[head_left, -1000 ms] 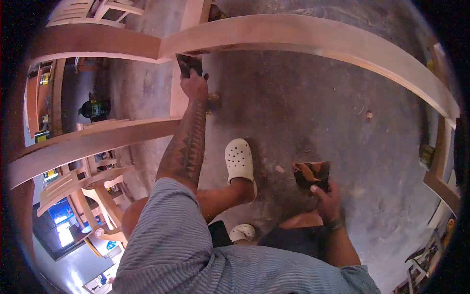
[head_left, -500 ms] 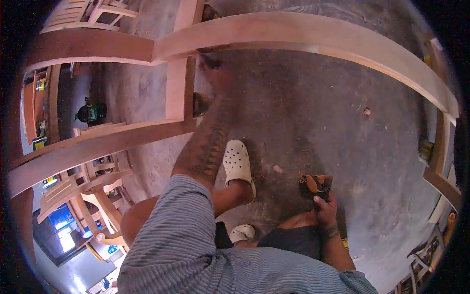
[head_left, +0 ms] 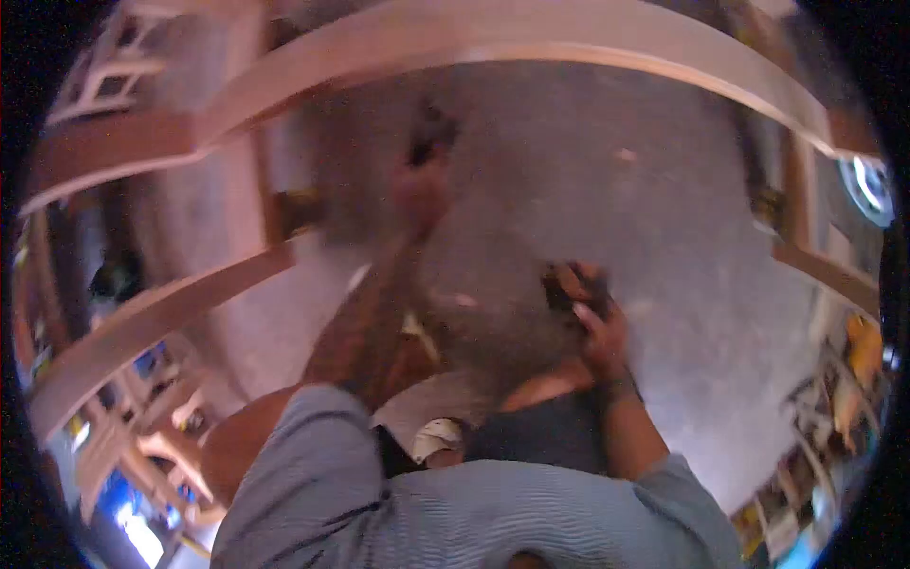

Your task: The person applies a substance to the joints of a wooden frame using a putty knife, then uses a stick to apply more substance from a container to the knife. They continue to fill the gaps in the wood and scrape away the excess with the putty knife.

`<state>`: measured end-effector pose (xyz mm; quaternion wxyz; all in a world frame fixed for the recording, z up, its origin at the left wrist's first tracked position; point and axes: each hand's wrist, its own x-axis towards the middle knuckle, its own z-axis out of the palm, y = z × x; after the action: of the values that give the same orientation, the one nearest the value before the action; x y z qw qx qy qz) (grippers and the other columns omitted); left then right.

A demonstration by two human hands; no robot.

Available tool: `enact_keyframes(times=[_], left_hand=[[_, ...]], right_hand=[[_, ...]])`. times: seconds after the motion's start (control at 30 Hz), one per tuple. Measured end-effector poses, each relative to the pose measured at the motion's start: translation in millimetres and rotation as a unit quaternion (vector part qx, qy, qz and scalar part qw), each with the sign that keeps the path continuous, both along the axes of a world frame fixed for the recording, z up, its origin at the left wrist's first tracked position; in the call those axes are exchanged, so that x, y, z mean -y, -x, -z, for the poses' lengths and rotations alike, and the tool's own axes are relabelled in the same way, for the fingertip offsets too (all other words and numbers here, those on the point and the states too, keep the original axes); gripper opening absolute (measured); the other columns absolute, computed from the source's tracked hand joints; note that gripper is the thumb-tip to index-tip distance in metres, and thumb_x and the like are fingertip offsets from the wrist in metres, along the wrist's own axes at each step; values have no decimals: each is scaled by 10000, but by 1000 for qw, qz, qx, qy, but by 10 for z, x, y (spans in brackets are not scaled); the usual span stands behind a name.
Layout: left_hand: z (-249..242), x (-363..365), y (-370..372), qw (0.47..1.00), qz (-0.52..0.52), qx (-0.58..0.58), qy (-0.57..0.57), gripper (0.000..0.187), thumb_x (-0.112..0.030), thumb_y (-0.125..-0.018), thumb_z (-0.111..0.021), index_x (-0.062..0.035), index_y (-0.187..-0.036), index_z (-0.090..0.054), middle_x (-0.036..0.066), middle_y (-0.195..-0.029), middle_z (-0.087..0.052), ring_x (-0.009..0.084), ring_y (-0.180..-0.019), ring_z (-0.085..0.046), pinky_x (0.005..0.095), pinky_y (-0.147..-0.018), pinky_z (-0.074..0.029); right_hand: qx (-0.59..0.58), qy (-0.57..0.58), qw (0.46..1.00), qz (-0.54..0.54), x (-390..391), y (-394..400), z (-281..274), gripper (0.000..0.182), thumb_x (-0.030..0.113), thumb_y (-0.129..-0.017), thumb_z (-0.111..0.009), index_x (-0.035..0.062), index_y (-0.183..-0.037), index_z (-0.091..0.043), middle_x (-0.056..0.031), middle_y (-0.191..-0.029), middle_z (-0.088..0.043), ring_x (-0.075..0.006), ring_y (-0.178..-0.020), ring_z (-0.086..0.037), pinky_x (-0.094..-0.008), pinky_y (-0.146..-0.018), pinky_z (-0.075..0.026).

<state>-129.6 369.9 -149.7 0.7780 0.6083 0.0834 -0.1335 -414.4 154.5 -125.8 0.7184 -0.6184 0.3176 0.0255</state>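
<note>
My left hand (head_left: pixel 422 194) is stretched forward beneath the curved rail of a wooden frame (head_left: pixel 531 38), closed around a dark, blurred thing (head_left: pixel 433 131) whose kind I cannot make out. It is apart from the wood. Closer to my body, my right hand (head_left: pixel 605 341) grips a dark flat piece with orange-brown patches (head_left: pixel 566 287), which looks like worn sandpaper. The thumb lies on its near side.
A lower rail (head_left: pixel 161 318) of the frame crosses on the left, and a post (head_left: pixel 801 190) stands at right. Wooden chairs (head_left: pixel 128 427) are at lower left. A dark bottle (head_left: pixel 116 277) stands behind the frame. My shoe (head_left: pixel 438 439) rests on the grey floor (head_left: pixel 692 284).
My view has shifted and blurred. My left hand has come away from the frame's post, still holding the dark thing. My right hand has lifted forward with its dark flat piece.
</note>
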Motion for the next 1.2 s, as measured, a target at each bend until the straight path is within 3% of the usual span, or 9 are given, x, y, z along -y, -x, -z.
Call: enact_keyframes(times=[0.07,0.33,0.57,0.77,0.87,0.93,1.0,1.07,1.2], left_hand=[[-127,108,359,994,22,-97,53,409,-191,-973,-639,-36,-1349,-595,145,-1211,-683,285,-1064,-684,435,-876,-564],[-283,474,1000,887,70,-382,248,392,-185,-983,-600,8,-1323,-576,161,-1208,-704,303,-1022,-714,442,-832,-613],[-461,605,1056,899,115,-357,227,382,-230,-982,-575,6,-1282,-599,141,-1151,-714,282,-972,-711,424,-807,-607],[-867,690,1040,930,161,-294,151,353,-168,-968,-578,38,-1254,-607,146,-1133,-713,280,-955,-729,424,-739,-634],[-914,743,1026,943,185,-243,129,346,-52,-947,-574,51,-1277,-582,166,-1186,-676,306,-1042,-716,476,-763,-657],[-1000,766,982,920,139,-310,195,347,-42,-940,-594,63,-1270,-578,178,-1187,-670,309,-1047,-716,476,-767,-671],[-755,622,1030,956,276,-96,-23,356,-48,-938,-606,67,-1273,-573,182,-1187,-666,307,-1044,-717,482,-771,-674],[-813,582,993,955,282,-69,-59,362,-55,-938,-615,72,-1274,-573,182,-1187,-664,304,-1044,-717,482,-775,-674],[-1039,671,932,947,128,-272,115,365,-67,-942,-622,73,-1276,-580,172,-1190,-666,304,-1030,-718,466,-771,-666]], right_hand=[[-66,-48,995,50,292,-109,15,374,128,-948,-706,-9,-1288,-635,-86,-1176,-704,-224,-1071,-660,-376,-955,-521],[139,-40,980,138,549,-653,-179,255,59,-1002,-595,-44,-1232,-628,-134,-1120,-719,-217,-978,-707,-366,-782,-572],[149,-49,985,73,405,-699,-387,312,79,-1036,-542,-46,-1320,-572,-143,-1178,-707,-216,-1026,-701,-358,-848,-568],[156,164,974,-6,368,-719,-280,326,26,-1002,-595,7,-1327,-598,-118,-1170,-694,-229,-1036,-675,-362,-865,-554],[265,351,894,-82,460,-806,-197,379,-41,-957,-617,13,-1332,-621,-166,-1177,-693,-295,-1052,-680,-387,-899,-552],[254,377,882,-125,487,-842,-306,415,-73,-937,-614,30,-1338,-633,-187,-1192,-686,-343,-1064,-676,-405,-914,-551],[247,395,869,-168,526,-896,-412,458,-100,-922,-604,49,-1354,-633,-201,-1208,-679,-369,-1077,-671,-417,-923,-550],[246,404,856,-211,578,-937,-443,507,-123,-912,-586,71,-1379,-622,-208,-1225,-671,-375,-1091,-665,-423,-927,-549],[193,447,830,-271,645,-918,-384,481,-54,-905,-625,59,-1372,-619,-190,-1237,-637,-376,-1130,-626,-426,-965,-525]])
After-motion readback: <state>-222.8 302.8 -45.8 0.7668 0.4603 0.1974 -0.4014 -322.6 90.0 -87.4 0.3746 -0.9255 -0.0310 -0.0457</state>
